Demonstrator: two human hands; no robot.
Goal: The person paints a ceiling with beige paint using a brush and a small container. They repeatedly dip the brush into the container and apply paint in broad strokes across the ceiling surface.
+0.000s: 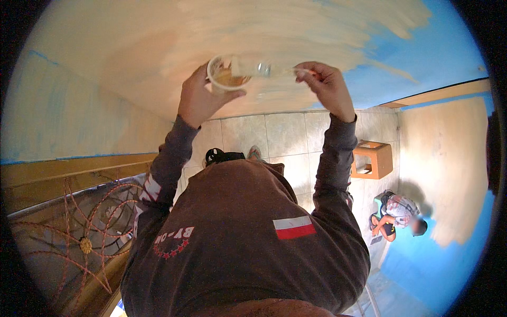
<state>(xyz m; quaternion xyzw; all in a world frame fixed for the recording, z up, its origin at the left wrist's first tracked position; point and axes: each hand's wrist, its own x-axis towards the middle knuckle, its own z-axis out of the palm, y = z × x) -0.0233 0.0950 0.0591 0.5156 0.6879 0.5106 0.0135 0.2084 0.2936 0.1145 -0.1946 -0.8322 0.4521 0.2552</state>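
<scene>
Grille (84, 244) of reddish curved rods is being noted at the lower left of the frame. Toward the upper centre, a pale cup (215, 65) is being held by the left hand (199, 100), its fingers being curved around the left side and its thumb being laid along the lower side. Tan paint (232, 80) is being contained inside. The cup is being judged light and easily squeezed; hold is best being taken around the wall, gently, with any wet rim being treated as slippery. Just right of it, a flat brush (261, 69) is being seen somewhat blurred, its broad end being overlapped with the cup's mouth; whether paint is being touched cannot be told. The brush is being judged light, stiff in the handle and soft at the bristles; grip is best being taken on the handle, away from the wet end. That handle is being pinched between thumb and fingers by the right hand (330, 87). At the upper right, blue wall (449, 45) is being partly covered by tan strokes. Below, an orange box-shaped frame (388, 161) and a crouched person (398, 210) are being recorded.
</scene>
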